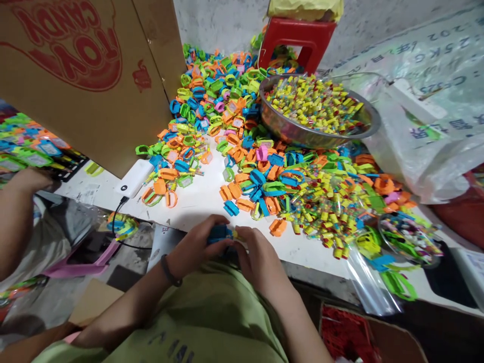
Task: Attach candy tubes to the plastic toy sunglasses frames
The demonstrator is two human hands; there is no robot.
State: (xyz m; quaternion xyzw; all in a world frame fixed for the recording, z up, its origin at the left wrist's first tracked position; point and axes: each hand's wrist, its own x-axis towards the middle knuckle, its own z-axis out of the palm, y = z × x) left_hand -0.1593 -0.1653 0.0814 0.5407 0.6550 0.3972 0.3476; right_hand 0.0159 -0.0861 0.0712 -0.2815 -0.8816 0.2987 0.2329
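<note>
Near the table's front edge, my left hand (198, 244) is closed around a blue toy watch (218, 233). My right hand (260, 254) pinches a small yellow-ended candy tube (235, 235) against the watch's right end. Fingers partly cover both, so I cannot tell whether the tube is inside the watch. Just beyond my hands lies a heap of toy watches (258, 184) in orange, blue and green. To its right is a loose pile of candy tubes (328, 206) with yellow and red ends.
A steel basin (321, 135) full of candy tubes stands behind, by a red stool (298, 31). A cardboard box (124, 111) and white power bank (136, 179) are at left, beside another person's arm (15, 222). Plastic bags (372, 282) overhang the front edge.
</note>
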